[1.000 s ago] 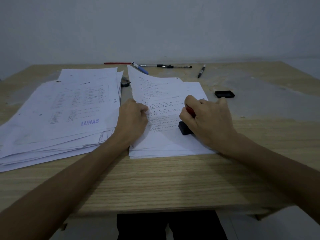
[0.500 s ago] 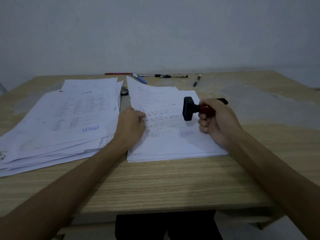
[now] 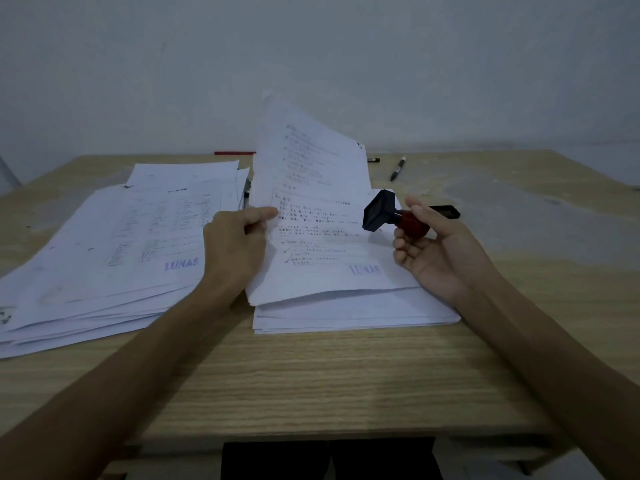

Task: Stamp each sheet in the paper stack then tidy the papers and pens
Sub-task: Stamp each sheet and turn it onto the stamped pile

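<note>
1. Nearest, the bare front of the wooden bench (image 3: 311, 382) lies between the two forearms, and the person's dark clothing shows below its edge.
2. Just beyond, the unstamped paper stack (image 3: 353, 311) lies flat on the bench, slightly right of centre, with its edges fairly square.
3. On top of it, the stamped sheet (image 3: 311, 202) carries a blue "LUNAS" mark (image 3: 364, 270) near its lower right corner; its far end curls upward while its near edge rests on the stack.
4. The left hand (image 3: 235, 247) pinches that sheet at its left edge between thumb and curled fingers, so my judgement is that the step in hand is turning a finished sheet off the stack.
5. The right hand (image 3: 436, 251) holds the stamp (image 3: 388, 214) by its red handle, thumb and fingers loosely curled round it, the black face tilted toward the sheet and clear of the paper.
6. To the left, the stamped pile (image 3: 114, 244) lies fanned and untidy, its top sheet also marked "LUNAS".
7. The next move probably calls for carrying the sheet leftward onto that pile, then pressing the stamp flat on the newly exposed page; many sheets seem to remain.
8. Behind the right hand a black ink pad (image 3: 446, 211) is partly hidden.
9. Farthest, a black marker (image 3: 398, 168) and a red pen (image 3: 234, 153) lie near the wall, not yet tidied.
</note>
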